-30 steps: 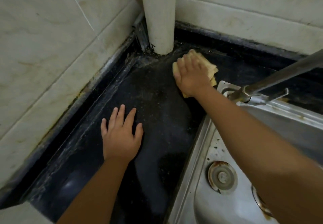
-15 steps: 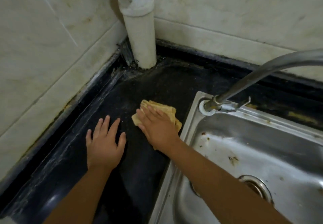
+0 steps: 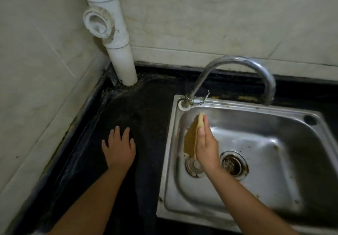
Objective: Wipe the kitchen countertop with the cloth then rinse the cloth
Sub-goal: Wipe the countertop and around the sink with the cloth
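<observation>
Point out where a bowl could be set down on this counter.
Bare patches: the black countertop between the white pipe and the sink rim, beyond the left hand; and the narrow strip behind the sink under the tap. Crowded: the sink's left side, where the right hand holds the cloth.

Head view, steeply downward, close over sink (image 3: 256,143) and countertop (image 3: 146,106), perhaps slightly tilted.

walls: pale marbled tiles (image 3: 210,15) on two sides, meeting in a corner | corner: white plastic drainpipe (image 3: 120,59) running down to the surface, round capped side port (image 3: 98,23) on it | joint: dark grimy seam (image 3: 87,104) along the foot of the walls | light: dim, soft glints on the tiles
</observation>
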A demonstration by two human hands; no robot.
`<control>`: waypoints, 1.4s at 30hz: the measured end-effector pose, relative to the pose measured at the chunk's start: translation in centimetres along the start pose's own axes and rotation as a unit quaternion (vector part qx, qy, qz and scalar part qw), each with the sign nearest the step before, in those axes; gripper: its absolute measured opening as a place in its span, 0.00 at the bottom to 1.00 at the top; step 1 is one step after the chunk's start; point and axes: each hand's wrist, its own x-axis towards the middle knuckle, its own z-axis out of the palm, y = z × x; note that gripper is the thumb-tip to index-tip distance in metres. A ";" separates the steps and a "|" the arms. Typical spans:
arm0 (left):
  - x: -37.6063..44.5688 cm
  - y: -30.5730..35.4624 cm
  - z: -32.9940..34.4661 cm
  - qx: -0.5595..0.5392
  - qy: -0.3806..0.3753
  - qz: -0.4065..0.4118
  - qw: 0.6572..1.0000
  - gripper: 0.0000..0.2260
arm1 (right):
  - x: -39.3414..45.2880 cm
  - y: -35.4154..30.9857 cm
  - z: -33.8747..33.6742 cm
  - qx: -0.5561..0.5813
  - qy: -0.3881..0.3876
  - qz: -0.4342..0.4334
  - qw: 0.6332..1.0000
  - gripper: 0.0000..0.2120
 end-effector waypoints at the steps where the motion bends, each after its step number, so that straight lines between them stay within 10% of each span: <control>1: -0.7 0.3 -0.2 0.000 0.002 0.035 0.999 0.21 | -1.1 0.0 -1.1 -0.014 0.018 0.009 1.000 0.22; 12: -10.4 12.0 0.6 -0.045 -0.098 0.384 0.917 0.24 | -9.4 1.2 -18.1 -0.046 0.258 0.071 0.962 0.23; 20: -13.2 24.1 3.0 -0.013 -0.093 0.393 0.915 0.16 | -6.4 3.9 -32.7 -0.169 0.310 0.049 0.934 0.23; 27: -13.0 37.6 6.5 -0.064 -0.076 0.295 0.950 0.21 | 8.8 7.6 -41.5 -0.263 0.066 -0.014 0.962 0.25; 31: -11.0 41.3 8.4 -0.080 -0.045 0.248 0.964 0.21 | 13.7 11.7 -41.7 -0.414 -0.139 -0.022 0.899 0.24; 34: -10.5 42.6 9.4 -0.033 -0.054 0.228 0.972 0.22 | 14.6 13.8 -43.7 -0.495 -0.183 -0.030 0.849 0.26; 38: -8.8 44.0 10.4 0.021 -0.059 0.204 0.977 0.22 | 15.2 15.9 -44.5 -0.563 -0.216 -0.075 0.794 0.53; 42: -7.4 44.6 12.0 0.012 -0.051 0.194 0.980 0.23 | 17.5 16.4 -46.4 -0.559 -0.141 0.002 0.817 0.25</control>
